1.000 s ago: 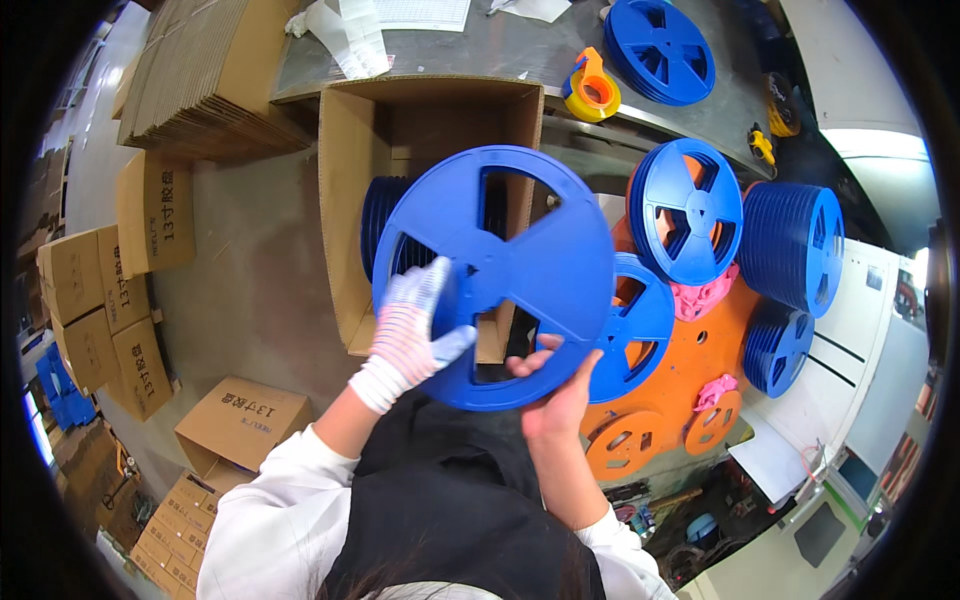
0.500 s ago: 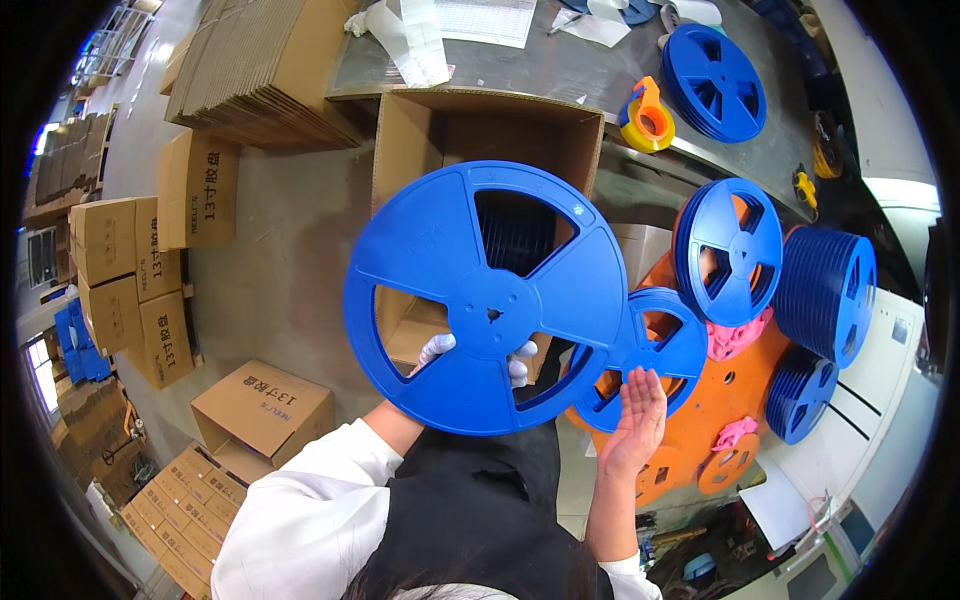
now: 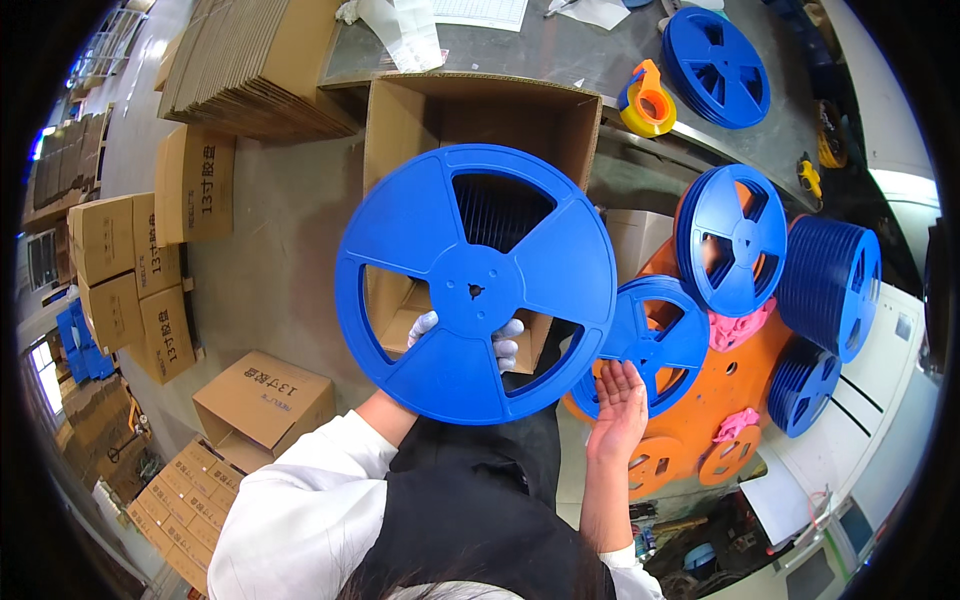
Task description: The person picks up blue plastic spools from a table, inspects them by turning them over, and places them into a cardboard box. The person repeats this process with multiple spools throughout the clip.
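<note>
Head view, large blue reel [image 3: 475, 285], three cut-out windows, small centre hole

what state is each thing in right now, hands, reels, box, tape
left hand: gloved, holding the big blue reel from behind
big blue reel: held up flat, facing the camera
right hand: bare, open, on the smaller blue reel
smaller blue reel: resting on stack
cardboard box: open
tape dispenser: on table

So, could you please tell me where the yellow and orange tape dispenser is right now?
In the head view, the tape dispenser sits on the grey table at upper right, between the open cardboard box and a flat blue reel.
</note>
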Motion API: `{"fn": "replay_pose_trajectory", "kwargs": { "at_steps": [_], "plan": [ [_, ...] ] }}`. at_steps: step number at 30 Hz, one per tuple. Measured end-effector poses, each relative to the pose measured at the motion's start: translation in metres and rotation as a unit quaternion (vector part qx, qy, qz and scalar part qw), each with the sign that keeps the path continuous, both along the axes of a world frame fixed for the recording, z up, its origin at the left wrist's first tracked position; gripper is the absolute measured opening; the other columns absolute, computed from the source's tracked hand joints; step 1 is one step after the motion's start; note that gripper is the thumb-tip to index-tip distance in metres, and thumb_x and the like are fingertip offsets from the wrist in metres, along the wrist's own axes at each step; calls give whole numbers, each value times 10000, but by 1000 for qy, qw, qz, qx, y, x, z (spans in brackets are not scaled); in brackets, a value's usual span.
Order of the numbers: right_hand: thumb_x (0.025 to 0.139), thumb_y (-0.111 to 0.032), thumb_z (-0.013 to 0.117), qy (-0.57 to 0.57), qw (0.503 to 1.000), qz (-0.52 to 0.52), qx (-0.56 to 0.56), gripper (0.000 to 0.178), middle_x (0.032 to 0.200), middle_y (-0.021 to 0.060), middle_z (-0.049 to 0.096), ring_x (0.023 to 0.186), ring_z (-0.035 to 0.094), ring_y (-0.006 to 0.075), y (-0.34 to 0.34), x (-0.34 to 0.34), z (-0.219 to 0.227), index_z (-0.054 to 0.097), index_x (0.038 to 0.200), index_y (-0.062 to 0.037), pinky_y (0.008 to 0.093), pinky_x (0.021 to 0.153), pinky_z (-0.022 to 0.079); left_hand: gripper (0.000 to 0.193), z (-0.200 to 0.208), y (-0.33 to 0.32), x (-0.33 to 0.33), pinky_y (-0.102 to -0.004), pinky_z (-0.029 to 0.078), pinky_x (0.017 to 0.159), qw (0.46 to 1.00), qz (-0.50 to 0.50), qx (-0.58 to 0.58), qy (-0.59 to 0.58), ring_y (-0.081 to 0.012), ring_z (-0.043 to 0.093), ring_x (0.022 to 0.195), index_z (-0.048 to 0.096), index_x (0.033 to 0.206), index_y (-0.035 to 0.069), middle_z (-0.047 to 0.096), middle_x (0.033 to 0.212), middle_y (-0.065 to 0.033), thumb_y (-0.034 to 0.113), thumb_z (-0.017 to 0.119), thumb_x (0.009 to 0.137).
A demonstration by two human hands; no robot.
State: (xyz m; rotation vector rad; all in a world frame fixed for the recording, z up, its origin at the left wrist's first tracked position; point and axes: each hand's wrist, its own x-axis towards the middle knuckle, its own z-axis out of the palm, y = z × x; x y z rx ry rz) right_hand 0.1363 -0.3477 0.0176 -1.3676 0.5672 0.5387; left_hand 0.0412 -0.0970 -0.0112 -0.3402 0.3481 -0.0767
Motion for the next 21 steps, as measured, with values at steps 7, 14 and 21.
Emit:
{"fn": "replay_pose_trajectory", "kwargs": {
  "at_steps": [7, 14, 21],
  "plan": [
    [1061, -347, 394, 9, 1000, 10, 19, 470, 1279, 178, 588, 1182, 584, 272, -5, 0, -9, 493, 1327, 28, 395, 1011, 468, 869, -5, 3, 5, -468, 438, 1069, 1000, 22, -10, 5, -368, 556, 1215, 360, 1461, -25, 485, 1414, -226, 418, 702, 796],
    [1050, -352, 419, 28, 999, 23, 22, 459, 1281, 161, 590, 1176, 588, 272, -3, -6, -12, 492, 1330, 4, 399, 1019, 468, 759, -16, 7, 17, -459, 439, 1068, 999, 48, 14, 12, -380, 544, 1227, 395, 1445, -14, 482, 1411, -246, 367, 658, 844],
    [1059, -307, 399, 22, 999, 18, 30, 437, 1252, 169, 601, 1129, 609, 263, -12, -7, -14, 498, 1322, 28, 386, 988, 491, 738, -14, 16, 8, -457, 492, 1007, 988, 51, 133, 59, -361, 591, 1153, 395, 1434, -33, 527, 1352, -248, 331, 670, 854]
  ]
}}
